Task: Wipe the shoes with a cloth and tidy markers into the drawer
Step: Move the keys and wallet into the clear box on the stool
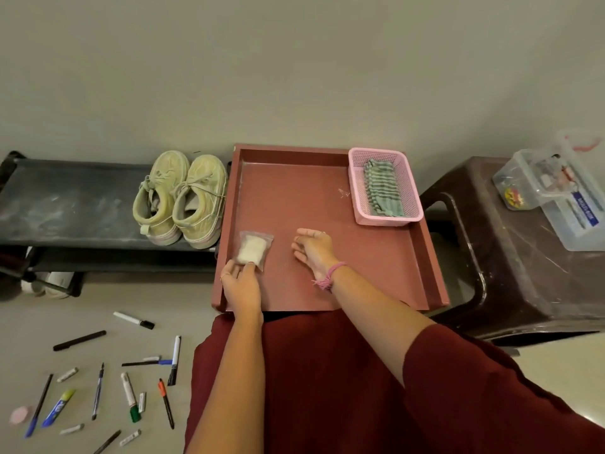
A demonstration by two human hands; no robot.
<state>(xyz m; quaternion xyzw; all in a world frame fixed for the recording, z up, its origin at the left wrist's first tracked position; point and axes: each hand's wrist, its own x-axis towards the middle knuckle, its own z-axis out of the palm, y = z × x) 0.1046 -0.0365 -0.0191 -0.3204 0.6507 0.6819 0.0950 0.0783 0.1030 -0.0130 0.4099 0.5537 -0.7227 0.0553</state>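
Observation:
A pair of dusty pale-green shoes [179, 199] stands on a black rack, just left of an open red-brown drawer [376, 276]. In the drawer's far right corner a pink basket [357, 188] holds a folded green-striped cloth [382, 188]. A small clear bag of white powder [252, 250] lies in the drawer's near left part; my left hand [240, 283] pinches its near edge. My right hand [312, 249] rests in the drawer's middle, fingers relaxed and holding nothing. Several markers and pens [129, 393] lie scattered on the floor at lower left.
The black shoe rack [65, 204] runs along the wall at left, with white shoes on its lower shelf. A dark brown plastic stool [510, 267] at right carries a clear plastic box [556, 194]. A pink round object [20, 415] lies on the floor among the markers.

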